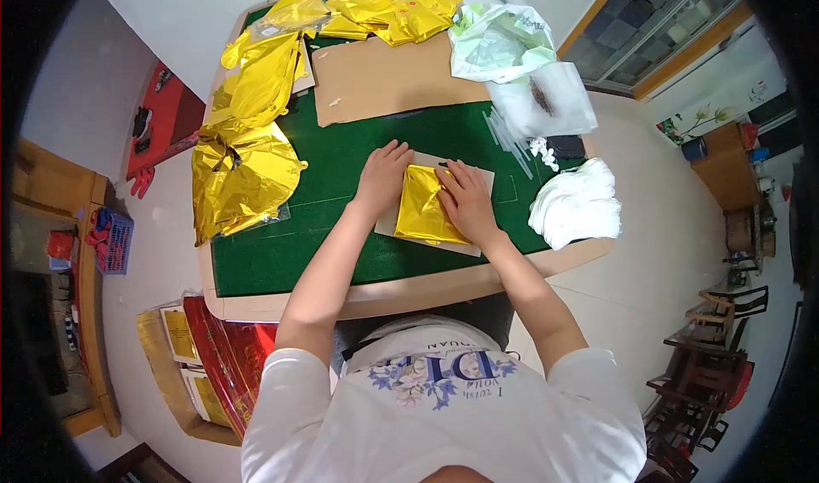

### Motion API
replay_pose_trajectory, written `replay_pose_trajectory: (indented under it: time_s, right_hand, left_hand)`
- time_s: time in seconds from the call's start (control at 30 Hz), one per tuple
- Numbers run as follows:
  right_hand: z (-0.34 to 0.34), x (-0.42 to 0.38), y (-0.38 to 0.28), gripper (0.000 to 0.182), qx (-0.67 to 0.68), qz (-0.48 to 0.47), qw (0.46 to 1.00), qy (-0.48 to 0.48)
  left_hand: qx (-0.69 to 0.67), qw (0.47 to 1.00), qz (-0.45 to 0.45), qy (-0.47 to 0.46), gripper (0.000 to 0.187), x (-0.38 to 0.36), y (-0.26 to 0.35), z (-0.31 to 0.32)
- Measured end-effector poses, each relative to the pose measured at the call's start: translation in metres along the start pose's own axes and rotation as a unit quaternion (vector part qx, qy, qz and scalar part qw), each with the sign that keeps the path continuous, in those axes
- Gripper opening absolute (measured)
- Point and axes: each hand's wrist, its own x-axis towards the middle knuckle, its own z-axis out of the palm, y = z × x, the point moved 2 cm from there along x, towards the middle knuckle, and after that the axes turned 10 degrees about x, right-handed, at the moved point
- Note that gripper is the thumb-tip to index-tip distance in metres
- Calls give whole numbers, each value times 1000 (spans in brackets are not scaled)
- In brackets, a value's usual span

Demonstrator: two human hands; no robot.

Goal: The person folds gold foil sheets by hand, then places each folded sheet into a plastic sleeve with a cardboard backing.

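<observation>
A folded, shiny gold foil sheet (421,212) lies on a small piece of cardboard (386,222) near the front of the green table top. My left hand (384,177) rests flat along the left edge of the foil and cardboard, fingers stretched out. On the foil's right side lies my right hand (469,203), its fingers extended over the foil and pressing on it. Neither hand is wrapped round anything. The part of the foil under my right palm is hidden.
Crumpled gold foil pieces (247,171) cover the table's left side and far edge. A large cardboard sheet (384,78) lies at the back. To the right are a plastic bag (502,43), clear thin strips (509,144) and a white cloth-like bundle (577,203). An open box (188,372) stands on the floor.
</observation>
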Motion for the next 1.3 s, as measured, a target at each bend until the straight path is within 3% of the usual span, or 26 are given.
replay_pose_trajectory:
  time_s: [0.03, 0.27, 0.33, 0.37, 0.47, 0.57, 0.97, 1.3]
  right_hand:
    - [0, 0, -1, 39, 0, -3, 1000, 2]
    - [3, -5, 1, 39, 10, -17, 1000, -23]
    - [3, -5, -1, 39, 3, -14, 1000, -22]
    - [3, -6, -1, 39, -4, -12, 1000, -21]
    - [8, -7, 5, 40, -3, -13, 1000, -27]
    - [6, -7, 3, 41, 4, -7, 1000, -30]
    - [-3, -19, 14, 45, -37, -13, 996, -76]
    - [-4, -20, 15, 44, -52, -12, 995, -80]
  left_hand:
    - [11, 999, 5, -53, 43, -2, -1, 2]
    - [47, 995, -34, -78, 42, -36, 12, -15]
    - [8, 999, -53, 6, 40, -37, 22, -23]
    - [7, 999, -53, 5, 40, -38, 28, -21]
    - [-63, 998, 6, 7, 41, -48, 50, -10]
    - [57, 995, -5, -78, 53, -54, 53, 2]
    - [111, 991, 16, -71, 56, -49, 60, -3]
    - [56, 990, 47, -122, 63, -53, 49, 1]
